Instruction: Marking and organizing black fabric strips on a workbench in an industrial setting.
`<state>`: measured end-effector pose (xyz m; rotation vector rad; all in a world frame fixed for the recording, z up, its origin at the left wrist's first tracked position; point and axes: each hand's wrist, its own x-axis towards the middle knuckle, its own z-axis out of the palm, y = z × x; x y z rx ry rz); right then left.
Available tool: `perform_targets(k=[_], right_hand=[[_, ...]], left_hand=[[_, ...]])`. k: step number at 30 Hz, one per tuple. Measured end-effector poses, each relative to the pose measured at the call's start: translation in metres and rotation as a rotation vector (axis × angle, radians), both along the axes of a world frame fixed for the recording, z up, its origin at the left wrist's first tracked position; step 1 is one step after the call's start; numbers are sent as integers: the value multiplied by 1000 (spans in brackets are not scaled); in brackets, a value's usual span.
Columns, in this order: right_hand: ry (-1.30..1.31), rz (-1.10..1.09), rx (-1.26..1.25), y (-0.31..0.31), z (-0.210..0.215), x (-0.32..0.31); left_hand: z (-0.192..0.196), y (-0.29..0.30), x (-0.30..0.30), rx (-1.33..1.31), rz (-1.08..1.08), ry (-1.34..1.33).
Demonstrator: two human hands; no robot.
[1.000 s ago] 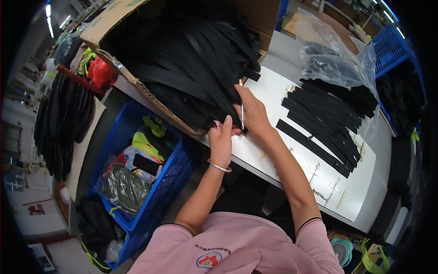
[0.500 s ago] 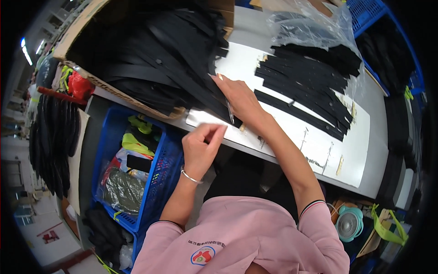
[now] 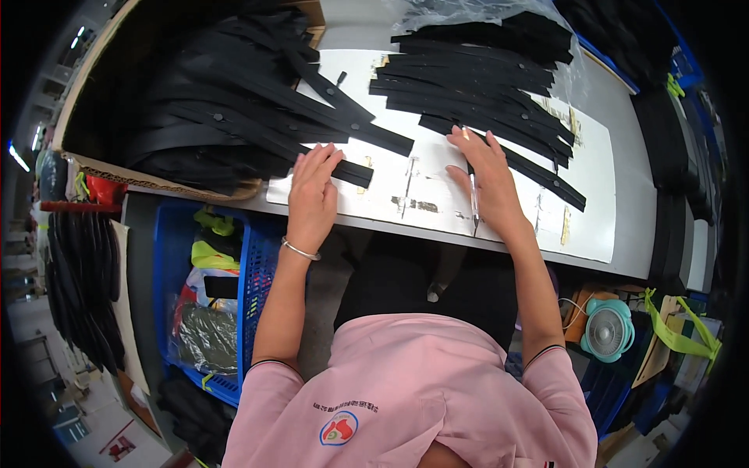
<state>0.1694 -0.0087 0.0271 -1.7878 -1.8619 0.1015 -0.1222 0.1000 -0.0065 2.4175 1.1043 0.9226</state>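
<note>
My left hand [image 3: 312,195] lies flat on the white board [image 3: 437,199], fingers spread over the near end of a long black strap [image 3: 355,132] that runs out of the cardboard box. My right hand [image 3: 485,173] rests palm down further right with a white pen [image 3: 473,204] tucked between its fingers. Its fingertips touch a black strap [image 3: 546,175] at the near edge of a stacked pile of black straps [image 3: 476,74]. A thin bracelet circles my left wrist.
An open cardboard box [image 3: 156,175] heaped with black straps fills the left of the table. A clear plastic bag [image 3: 468,12] lies behind the pile. A blue crate [image 3: 168,257] of mixed items stands below left, and a small green fan [image 3: 608,329] lower right.
My left hand has come up from the table edge onto the board and the strap. My right hand has shifted right, to the edge of the strap pile. The view moved too.
</note>
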Motion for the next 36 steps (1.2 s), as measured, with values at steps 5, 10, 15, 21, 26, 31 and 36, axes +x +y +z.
perform_targets(k=[5,10,15,21,26,31,36], right_hand=[[66,0,94,-37,-2,-18],[52,-27,156,-62,-7,-38],[70,-172,257,-94,-11,-44],[-92,-394,103,-121,-29,-31],[-190,-507,130,-159,-37,8],[-87,-518,135,-186,-41,40],[-29,-580,194,-186,-55,51]], left_hand=[[7,5,-4,-42,-20,43],[18,11,13,168,-49,81],[20,-27,70,173,-161,-19],[1,-91,160,71,-405,-20],[3,-115,176,21,-525,53],[8,-125,181,30,-593,172],[5,-131,191,115,-601,223]])
